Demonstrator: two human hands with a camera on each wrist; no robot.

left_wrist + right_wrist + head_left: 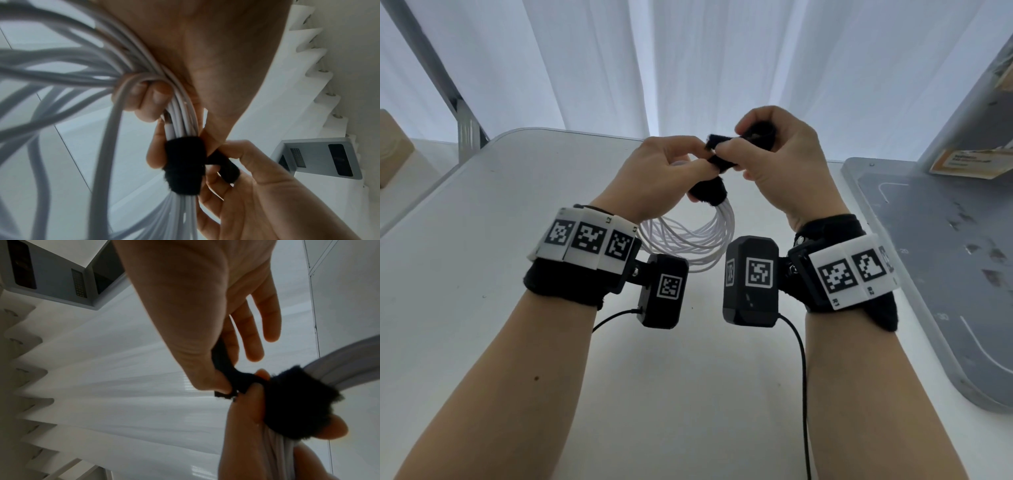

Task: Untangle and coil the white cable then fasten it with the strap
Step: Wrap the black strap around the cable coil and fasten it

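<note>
The white cable [688, 236] hangs as a coil of several loops above the table, between my wrists. My left hand [671, 171] grips the gathered top of the coil [179, 116], fingers curled round the strands. A black fuzzy strap [707, 192] is wrapped round that bundle [184, 165]. My right hand [767, 150] pinches the strap's loose tail [722, 150] between thumb and forefinger, close against my left hand. In the right wrist view the strap [292, 402] bulks dark over the cable [349, 360], and the tail [224, 363] runs up into the right hand's pinch.
A white table [482, 274] lies below both hands. A grey board [935, 274] with white markings rests on its right side. White curtains [688, 61] hang behind, and a metal frame leg [465, 126] stands at the left rear.
</note>
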